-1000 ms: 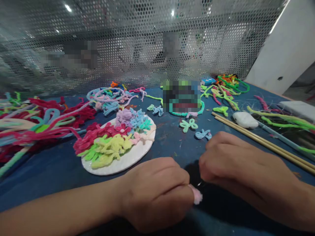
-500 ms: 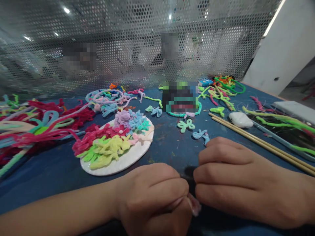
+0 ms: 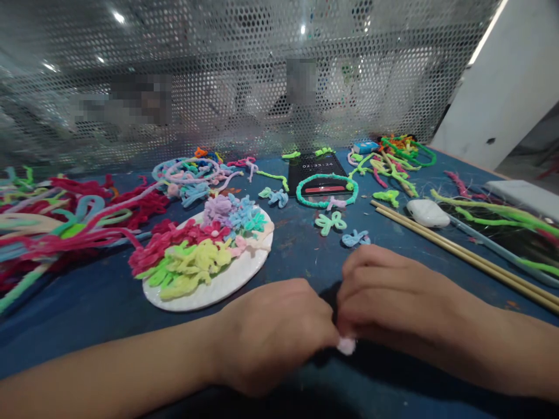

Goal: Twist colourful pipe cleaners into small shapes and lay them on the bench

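My left hand point(image 3: 275, 334) is closed in a pinch low in the middle of the head view, its fingertips on a small pale pink fuzzy piece of pipe cleaner point(image 3: 347, 345). Right beside it my right hand point(image 3: 388, 297) is curled too, its fingertips meeting the same pink piece. Most of that piece is hidden under the fingers. Just beyond the right hand lies a light blue looped pipe cleaner point(image 3: 356, 238), with a pale green pipe-cleaner flower point(image 3: 331, 223) behind it. A white plate point(image 3: 213, 298) heaped with pipe-cleaner flowers stands past my left hand.
Loose pipe cleaners point(image 3: 105, 233) pile up at the left. A turquoise ring point(image 3: 299, 192) rests on a phone point(image 3: 317, 163) showing a timer. Two wooden sticks point(image 3: 463, 253) and a white case point(image 3: 428, 213) lie at the right. A perforated metal screen point(image 3: 244, 75) borders the back.
Both hands have turned and drawn closer together, the right moving slightly left. The pink piece's end now shows as a rounded tip between their fingertips.
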A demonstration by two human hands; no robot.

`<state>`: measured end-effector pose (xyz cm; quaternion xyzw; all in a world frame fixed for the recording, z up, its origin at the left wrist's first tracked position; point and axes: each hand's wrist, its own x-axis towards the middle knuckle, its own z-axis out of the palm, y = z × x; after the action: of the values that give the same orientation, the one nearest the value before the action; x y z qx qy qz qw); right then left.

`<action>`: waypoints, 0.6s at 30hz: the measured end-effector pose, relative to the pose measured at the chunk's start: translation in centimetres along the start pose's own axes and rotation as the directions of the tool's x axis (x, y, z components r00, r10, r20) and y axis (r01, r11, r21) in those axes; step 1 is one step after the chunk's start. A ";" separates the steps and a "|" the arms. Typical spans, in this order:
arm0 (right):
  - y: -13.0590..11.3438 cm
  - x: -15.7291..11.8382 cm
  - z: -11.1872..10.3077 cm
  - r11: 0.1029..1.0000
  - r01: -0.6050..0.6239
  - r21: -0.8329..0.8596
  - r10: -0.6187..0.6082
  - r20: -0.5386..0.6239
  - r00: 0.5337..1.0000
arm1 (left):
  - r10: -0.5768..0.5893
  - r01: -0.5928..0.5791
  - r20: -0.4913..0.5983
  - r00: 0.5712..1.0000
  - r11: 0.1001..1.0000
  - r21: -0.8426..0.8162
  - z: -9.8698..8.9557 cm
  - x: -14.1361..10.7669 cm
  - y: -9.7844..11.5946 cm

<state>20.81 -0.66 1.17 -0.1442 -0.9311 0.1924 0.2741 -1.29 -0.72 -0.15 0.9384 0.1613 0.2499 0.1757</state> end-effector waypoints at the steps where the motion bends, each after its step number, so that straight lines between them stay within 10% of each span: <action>1: 0.3 -0.1 0.2 0.996 -0.055 0.074 0.057 -0.022 0.998 | -0.001 0.000 -0.021 1.000 0.999 -0.034 0.0 0.0 -0.1; 6: 1.2 -0.4 0.5 0.854 -0.343 0.391 0.370 0.008 0.929 | -0.297 0.275 -0.055 0.953 0.929 -0.247 0.3 0.0 -0.1; 10: 1.3 -0.4 0.9 0.727 -0.435 0.531 0.506 0.013 0.862 | -0.538 0.482 0.052 0.841 0.703 -0.523 0.5 0.5 0.5; 18: 1.2 -0.7 1.3 0.621 -0.454 0.638 0.552 0.055 0.832 | -0.587 0.483 0.114 0.802 0.524 -0.701 0.6 0.6 0.5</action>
<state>20.79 -0.24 -0.64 -0.3133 -0.7111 0.5489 0.3082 -0.32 -1.10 -0.19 0.6834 0.3461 0.2888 0.5742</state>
